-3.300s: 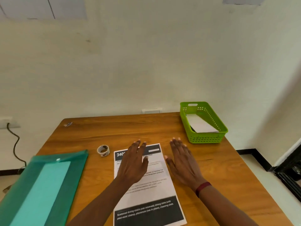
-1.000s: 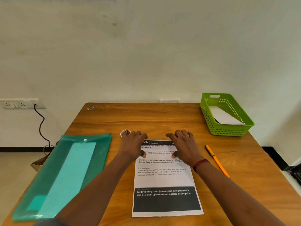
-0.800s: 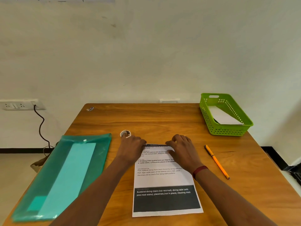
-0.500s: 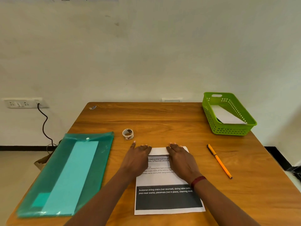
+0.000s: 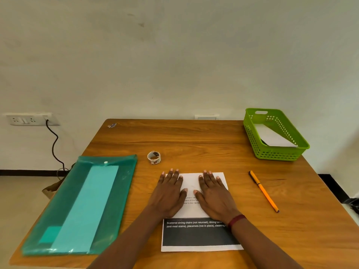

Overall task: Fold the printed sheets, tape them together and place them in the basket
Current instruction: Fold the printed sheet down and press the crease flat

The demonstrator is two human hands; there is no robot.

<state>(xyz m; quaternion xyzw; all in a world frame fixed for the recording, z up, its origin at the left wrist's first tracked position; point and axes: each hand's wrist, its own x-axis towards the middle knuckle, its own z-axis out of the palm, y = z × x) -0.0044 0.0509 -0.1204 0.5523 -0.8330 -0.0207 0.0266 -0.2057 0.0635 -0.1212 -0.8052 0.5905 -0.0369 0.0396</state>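
Note:
A printed sheet [image 5: 198, 234] lies on the wooden table [image 5: 194, 140] in front of me, its far part folded toward me so the blank white back faces up. My left hand [image 5: 169, 193] and my right hand [image 5: 214, 194] lie flat side by side on the folded flap, fingers straight, pressing it down. The sheet's black band with white text shows near the table's front edge. A small roll of tape [image 5: 154, 157] stands just beyond my left hand. A green basket [image 5: 279, 152] at the far right corner holds white folded paper [image 5: 272, 136].
A teal plastic document folder [image 5: 81, 204] lies along the table's left side. An orange pen [image 5: 263, 191] rests to the right of the sheet. A wall socket [image 5: 29, 119] with a black cable is on the left wall. A small scrap [image 5: 112, 125] lies at the far left corner.
Both hands gripped the sheet's far edge, brought it over toward me, and now press flat on the folded flap. The tape roll, once partly hidden by my left hand, is in plain view.

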